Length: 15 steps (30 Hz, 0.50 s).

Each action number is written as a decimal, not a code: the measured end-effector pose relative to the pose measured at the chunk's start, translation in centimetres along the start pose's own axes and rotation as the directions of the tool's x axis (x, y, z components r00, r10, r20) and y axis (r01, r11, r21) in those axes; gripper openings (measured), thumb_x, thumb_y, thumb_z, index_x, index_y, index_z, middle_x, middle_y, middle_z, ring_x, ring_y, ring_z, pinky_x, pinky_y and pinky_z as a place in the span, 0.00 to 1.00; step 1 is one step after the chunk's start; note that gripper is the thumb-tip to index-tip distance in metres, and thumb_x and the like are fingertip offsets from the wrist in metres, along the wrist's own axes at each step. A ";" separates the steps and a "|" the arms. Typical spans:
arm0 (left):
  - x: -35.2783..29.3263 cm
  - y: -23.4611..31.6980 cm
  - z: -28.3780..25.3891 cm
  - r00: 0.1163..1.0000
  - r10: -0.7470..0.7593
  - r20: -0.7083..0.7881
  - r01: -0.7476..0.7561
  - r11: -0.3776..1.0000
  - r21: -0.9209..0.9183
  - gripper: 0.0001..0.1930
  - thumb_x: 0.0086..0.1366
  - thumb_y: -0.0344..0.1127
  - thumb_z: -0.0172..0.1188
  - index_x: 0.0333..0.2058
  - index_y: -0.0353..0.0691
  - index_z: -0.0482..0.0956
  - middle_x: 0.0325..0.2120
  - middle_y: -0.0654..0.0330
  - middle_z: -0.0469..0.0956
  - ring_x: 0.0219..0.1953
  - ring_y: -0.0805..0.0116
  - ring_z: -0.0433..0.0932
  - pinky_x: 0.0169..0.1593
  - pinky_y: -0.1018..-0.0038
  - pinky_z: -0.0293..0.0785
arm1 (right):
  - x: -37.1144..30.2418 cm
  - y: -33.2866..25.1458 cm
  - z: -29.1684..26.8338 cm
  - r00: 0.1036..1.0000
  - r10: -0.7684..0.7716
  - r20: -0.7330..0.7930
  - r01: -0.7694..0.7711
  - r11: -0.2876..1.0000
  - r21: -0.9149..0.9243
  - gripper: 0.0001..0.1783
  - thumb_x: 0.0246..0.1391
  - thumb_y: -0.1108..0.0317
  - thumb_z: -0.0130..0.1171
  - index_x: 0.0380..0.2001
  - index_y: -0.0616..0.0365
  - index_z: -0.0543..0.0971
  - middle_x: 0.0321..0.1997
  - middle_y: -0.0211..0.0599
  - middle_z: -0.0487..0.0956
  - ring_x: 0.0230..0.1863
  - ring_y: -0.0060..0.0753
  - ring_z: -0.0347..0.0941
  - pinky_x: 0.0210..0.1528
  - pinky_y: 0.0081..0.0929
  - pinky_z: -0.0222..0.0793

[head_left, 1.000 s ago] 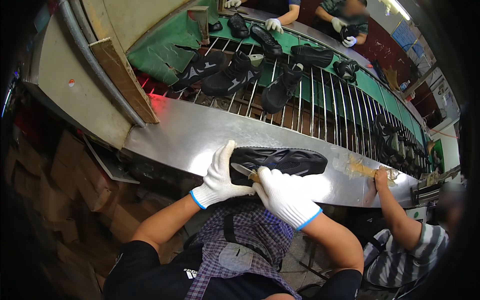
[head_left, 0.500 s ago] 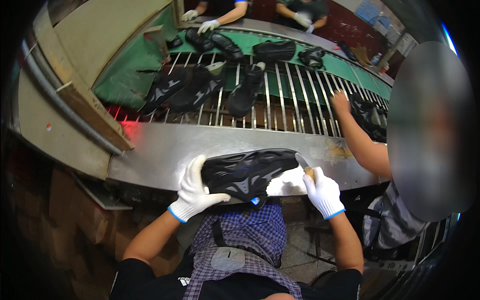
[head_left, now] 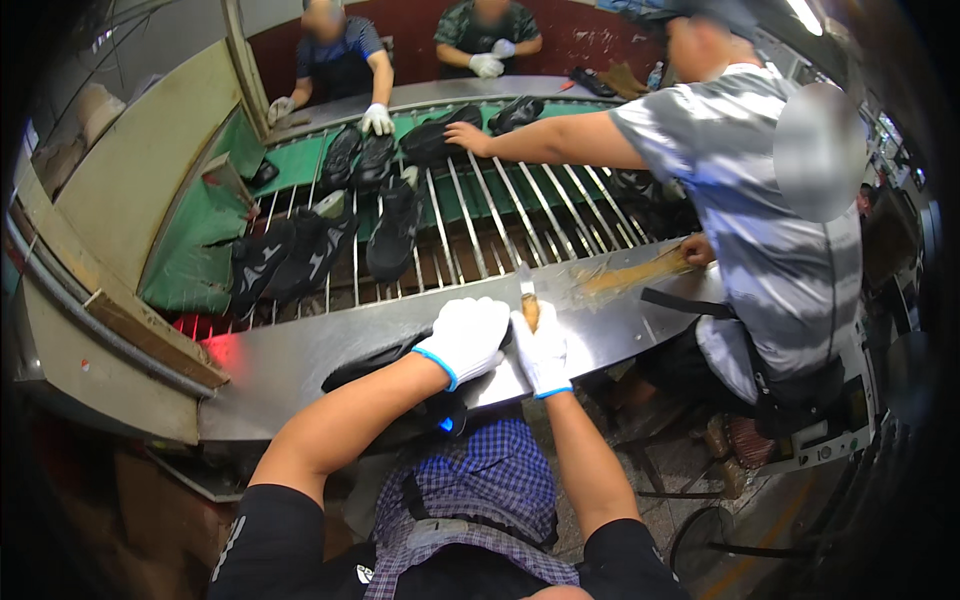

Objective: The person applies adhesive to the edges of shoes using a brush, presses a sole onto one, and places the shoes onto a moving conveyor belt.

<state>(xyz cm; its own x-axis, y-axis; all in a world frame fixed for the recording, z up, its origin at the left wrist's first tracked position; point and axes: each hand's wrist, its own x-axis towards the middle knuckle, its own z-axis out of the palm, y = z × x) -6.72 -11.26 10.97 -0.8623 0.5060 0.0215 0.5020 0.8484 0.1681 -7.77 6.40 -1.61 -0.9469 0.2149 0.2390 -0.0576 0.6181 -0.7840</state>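
Can see only part of the black shoe (head_left: pixel 365 371) near the tabletop (head_left: pixel 270 400) front edge; cannot make out the end beneath the left grip (head_left: pixel 470 335), nor the fingertips there. Loses the handle butt of the knife (head_left: pixel 530 310) inside the right grip (head_left: pixel 542 355). Cannot identify the small blue patch (head_left: pixel 446 425) by the front edge. Cannot follow the tabletop's right end behind the standing co-worker (head_left: pixel 770 240). Cannot read the blurred faces (head_left: pixel 323 20) opposite.

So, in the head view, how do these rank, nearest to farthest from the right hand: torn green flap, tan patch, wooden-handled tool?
1. Wooden-handled tool: in the right hand itself.
2. Tan patch: to the right, on the metal ledge.
3. Torn green flap: far off to the left.
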 end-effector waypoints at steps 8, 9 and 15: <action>-7.9 -0.8 -10.9 0.886 -0.013 -0.463 0.014 1.000 0.000 0.40 0.55 0.54 0.82 0.58 0.35 0.77 0.43 0.47 0.84 0.46 0.46 0.86 0.54 0.55 0.83 | -0.3 -0.2 -1.7 0.994 0.050 0.095 -0.051 0.999 0.009 0.30 0.67 0.46 0.67 0.63 0.51 0.77 0.46 0.51 0.87 0.46 0.56 0.86 0.53 0.51 0.80; -10.7 -1.4 -12.1 0.783 0.068 -0.619 -0.056 0.998 0.039 0.44 0.52 0.48 0.86 0.62 0.34 0.75 0.44 0.47 0.83 0.46 0.49 0.86 0.56 0.57 0.83 | -0.5 -0.3 -1.9 0.995 0.020 0.095 -0.020 1.000 -0.004 0.30 0.66 0.47 0.68 0.63 0.53 0.77 0.45 0.50 0.87 0.45 0.52 0.86 0.52 0.48 0.80; -24.7 -6.8 -6.8 0.828 -0.168 -0.535 0.154 0.985 -0.071 0.51 0.46 0.42 0.89 0.66 0.31 0.73 0.54 0.43 0.81 0.57 0.43 0.83 0.63 0.56 0.80 | -2.2 -2.3 -1.1 0.973 -0.072 0.221 0.039 0.988 0.148 0.26 0.67 0.56 0.70 0.60 0.60 0.78 0.42 0.47 0.85 0.43 0.41 0.84 0.49 0.39 0.80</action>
<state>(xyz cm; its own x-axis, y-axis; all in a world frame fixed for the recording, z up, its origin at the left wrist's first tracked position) 10.77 -30.56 15.96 -0.8341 0.1926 0.5169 0.3569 0.9029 0.2394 -5.23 5.36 0.35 -0.9868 -0.0026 0.1620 -0.1409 0.5071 -0.8503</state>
